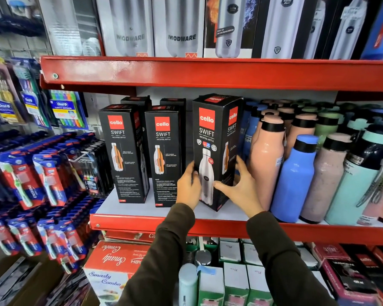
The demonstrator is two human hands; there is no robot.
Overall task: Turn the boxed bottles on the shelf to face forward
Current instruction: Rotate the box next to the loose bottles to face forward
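Three tall black Cello Swift bottle boxes stand on the middle shelf (pixel 142 208). The left box (pixel 123 151) and the middle box (pixel 164 155) show a side panel with an orange cutaway bottle. The right box (pixel 212 138) shows a white bottle picture and stands slightly turned. My left hand (pixel 187 186) grips its lower left edge. On its lower right corner rests my right hand (pixel 241 188), fingers spread around it. More black boxes stand behind, mostly hidden.
Loose pink (pixel 266 160), blue (pixel 294 180) and mint (pixel 353 186) bottles crowd the shelf right of the boxes. Toothbrush packs (pixel 42 173) hang at left. Silver bottle boxes (pixel 179 27) fill the upper shelf; red and white cartons (pixel 111 261) sit below.
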